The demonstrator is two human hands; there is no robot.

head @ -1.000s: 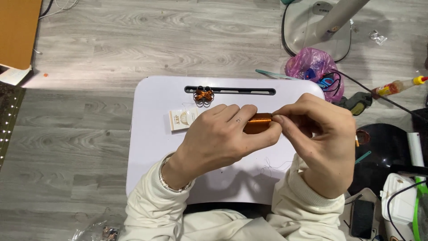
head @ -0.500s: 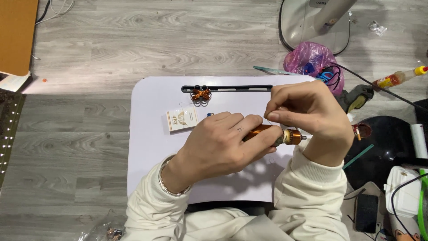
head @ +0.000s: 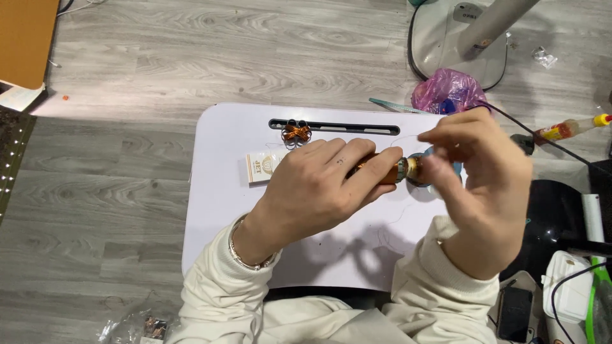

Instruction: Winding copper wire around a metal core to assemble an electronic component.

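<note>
Nearest the camera, two cream sleeves reached up over the near edge of the white lap table. The left hand lay over the middle of the table, its fingers wrapped and clamped around a copper-wound spool, which was held lengthwise just above the table top with its pale end cap pointing right. The right hand hovered over the table's right edge, just beside that end cap; its thumb and forefinger were pinched together near the top, apparently on a very fine wire, though the strand was too thin to be sure of. Under that hand a round blue-rimmed object peeped out, mostly hidden.

Left of the left hand's knuckles, a small white box rested flat on the table. Farther up, a small copper coil piece sat against the long dark slot near the table's far edge. Beyond the table's far right corner lay a pink plastic bag on the grey wood floor, and past it the white base of a fan stand.
</note>
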